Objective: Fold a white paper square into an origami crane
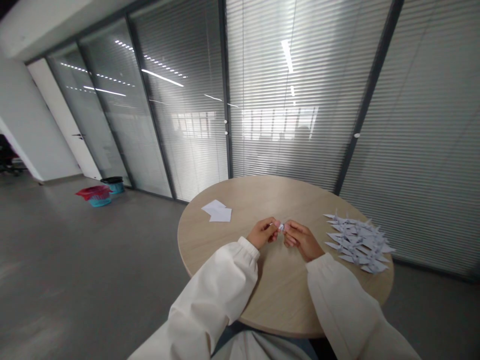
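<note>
over the round wooden table (240, 200), your left hand (262, 232) and your right hand (300, 239) meet around a small folded paper (281, 227), your fingers closed narrow on it from both sides. blank paper squares (216, 211) lie off to your left, and a pile of folded paper cranes (356, 242) sits just beside your right hand.

Fairly bright indoor shot, ceiling strip lights (161, 77) mirrored in the glass wall (180, 150), shadows softened, edges badly stretched by wide-angle distortion, hands slightly blurred.
</note>
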Motion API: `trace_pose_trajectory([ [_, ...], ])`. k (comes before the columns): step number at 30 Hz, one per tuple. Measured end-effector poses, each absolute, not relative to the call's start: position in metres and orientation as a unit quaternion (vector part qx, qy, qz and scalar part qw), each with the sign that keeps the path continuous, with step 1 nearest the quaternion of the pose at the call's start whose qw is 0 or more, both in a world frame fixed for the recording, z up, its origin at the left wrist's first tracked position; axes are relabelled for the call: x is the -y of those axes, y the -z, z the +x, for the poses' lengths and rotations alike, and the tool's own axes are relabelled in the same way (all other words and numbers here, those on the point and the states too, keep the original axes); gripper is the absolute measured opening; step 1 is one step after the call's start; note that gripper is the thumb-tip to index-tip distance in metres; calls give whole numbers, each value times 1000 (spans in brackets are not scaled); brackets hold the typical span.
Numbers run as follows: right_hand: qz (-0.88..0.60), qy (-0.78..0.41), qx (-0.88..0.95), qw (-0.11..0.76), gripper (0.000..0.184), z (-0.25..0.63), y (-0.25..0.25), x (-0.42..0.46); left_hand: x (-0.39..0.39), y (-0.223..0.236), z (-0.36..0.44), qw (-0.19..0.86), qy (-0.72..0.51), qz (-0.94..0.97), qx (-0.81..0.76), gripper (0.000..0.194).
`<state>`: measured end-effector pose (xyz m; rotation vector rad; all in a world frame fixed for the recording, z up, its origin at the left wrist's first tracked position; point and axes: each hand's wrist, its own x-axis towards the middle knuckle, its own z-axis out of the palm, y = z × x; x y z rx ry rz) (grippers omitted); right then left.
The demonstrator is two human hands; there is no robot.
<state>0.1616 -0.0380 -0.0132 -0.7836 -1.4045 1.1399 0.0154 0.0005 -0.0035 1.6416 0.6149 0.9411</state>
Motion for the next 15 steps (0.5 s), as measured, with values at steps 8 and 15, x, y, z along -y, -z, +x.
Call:
trace_pose_trajectory([
  [8,-250,-580,535,560,23,158,7,46,7,-1,14,693,-374,591,-173,40],
  [15,-179,-623,528,548,24,157,10,47,10,2,14,746,-356,552,-110,38],
])
